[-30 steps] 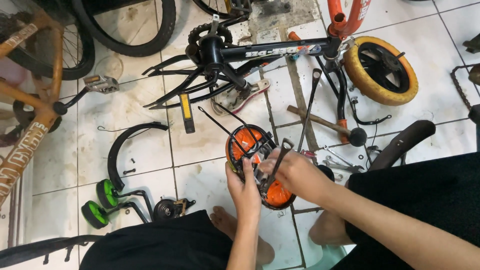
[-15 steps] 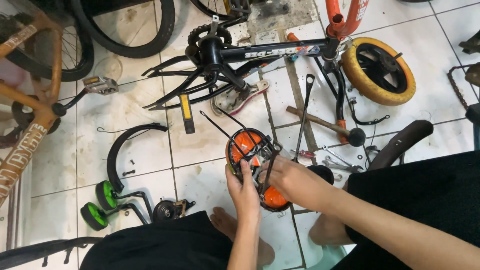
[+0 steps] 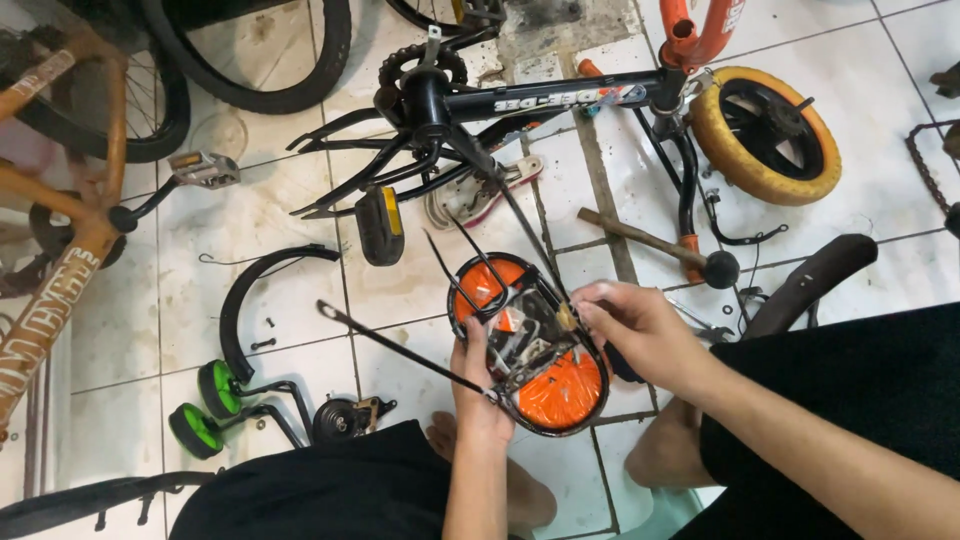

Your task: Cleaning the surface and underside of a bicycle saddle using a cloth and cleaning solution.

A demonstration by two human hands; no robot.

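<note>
My left hand (image 3: 478, 388) grips the near-left side of an orange plastic chain cover with a black rim (image 3: 565, 385), held over the tiled floor between my knees. My right hand (image 3: 640, 330) pinches a thin black metal stay (image 3: 520, 225) at the cover's upper right edge. Other black rods (image 3: 400, 345) stick out from the cover to the left and upward. A black metal part lies across the middle of the cover.
A black small bicycle frame (image 3: 540, 100) lies ahead with a yellow-tyred wheel (image 3: 765, 135). A hammer (image 3: 655, 242), a black fender (image 3: 250, 300), green training wheels (image 3: 215, 405), a pedal (image 3: 380, 225), an orange bicycle (image 3: 70, 250) and small screws lie on the floor.
My right hand has slid from the cover's middle up to its upper right edge. The cover has tilted slightly, showing more orange at the near end.
</note>
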